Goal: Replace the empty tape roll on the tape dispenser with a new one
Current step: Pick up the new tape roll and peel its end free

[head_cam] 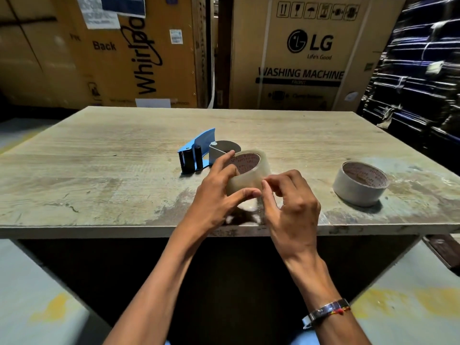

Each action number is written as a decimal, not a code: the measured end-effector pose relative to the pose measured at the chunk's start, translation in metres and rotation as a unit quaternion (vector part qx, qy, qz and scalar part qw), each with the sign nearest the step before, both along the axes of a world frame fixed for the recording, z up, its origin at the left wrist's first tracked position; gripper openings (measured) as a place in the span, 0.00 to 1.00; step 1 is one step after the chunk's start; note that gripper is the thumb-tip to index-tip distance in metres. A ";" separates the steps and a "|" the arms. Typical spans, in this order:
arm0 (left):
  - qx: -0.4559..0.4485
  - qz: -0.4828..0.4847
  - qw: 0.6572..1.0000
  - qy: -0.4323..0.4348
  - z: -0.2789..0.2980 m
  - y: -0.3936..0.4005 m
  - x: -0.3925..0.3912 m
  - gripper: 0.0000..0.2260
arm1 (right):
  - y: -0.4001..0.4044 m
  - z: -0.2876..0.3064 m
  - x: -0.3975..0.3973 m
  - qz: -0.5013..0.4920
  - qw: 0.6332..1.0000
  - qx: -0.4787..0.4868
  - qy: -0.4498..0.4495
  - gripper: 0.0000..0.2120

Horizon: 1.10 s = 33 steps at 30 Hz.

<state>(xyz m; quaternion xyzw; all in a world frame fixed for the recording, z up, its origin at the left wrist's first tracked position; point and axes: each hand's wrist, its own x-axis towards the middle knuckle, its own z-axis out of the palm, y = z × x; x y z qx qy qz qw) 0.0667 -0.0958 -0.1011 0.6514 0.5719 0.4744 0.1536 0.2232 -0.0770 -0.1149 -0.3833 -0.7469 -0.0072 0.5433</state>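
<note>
The desk (99, 155) carries all three task things. The tape dispenser (199, 155) lies on its side just beyond the fingers of the left hand (214, 195), and its hub looks bare, so I judge the old roll is already taken off. The empty roll (361, 183), only a thin cardboard core, stands well apart to the right of the right hand (291, 207). The new tape roll (249, 173) is not yet mounted.

The left fingers (224, 163) are closed around the new roll, thumb on the near side and the others over the far rim. The right fingers (268, 183) are pinched narrow against its near face, probably searching for the loose tape end. What is left, in my judgement: free the end, put the roll on the hub, thread the tape to the blade.
</note>
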 end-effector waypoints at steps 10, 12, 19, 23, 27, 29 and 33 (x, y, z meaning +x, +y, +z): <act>-0.021 -0.056 0.998 -0.020 0.003 -0.002 -0.006 0.13 | 0.040 0.028 0.035 0.305 0.873 -0.366 0.100 0.04; -0.029 -0.054 0.997 -0.045 0.003 -0.003 -0.005 0.15 | 0.045 0.030 0.036 0.321 0.863 -0.373 0.114 0.04; -0.042 0.014 0.941 -0.336 0.008 -0.003 0.009 0.27 | 0.022 0.018 0.010 0.226 0.890 -0.327 0.222 0.08; -0.037 -0.072 0.817 -0.571 0.008 -0.013 0.040 0.22 | 0.005 0.017 -0.006 0.278 0.918 -0.254 0.121 0.20; -0.069 -0.116 0.769 -0.625 0.007 -0.018 0.062 0.22 | 0.007 0.027 0.001 0.243 0.938 -0.213 0.124 0.07; -0.072 -0.091 0.842 -0.526 0.006 -0.019 0.060 0.18 | 0.013 0.033 0.015 0.221 0.950 -0.210 0.066 0.07; 0.043 0.108 0.972 -0.206 0.004 -0.015 0.038 0.21 | 0.021 0.040 0.042 0.147 0.963 -0.195 -0.110 0.10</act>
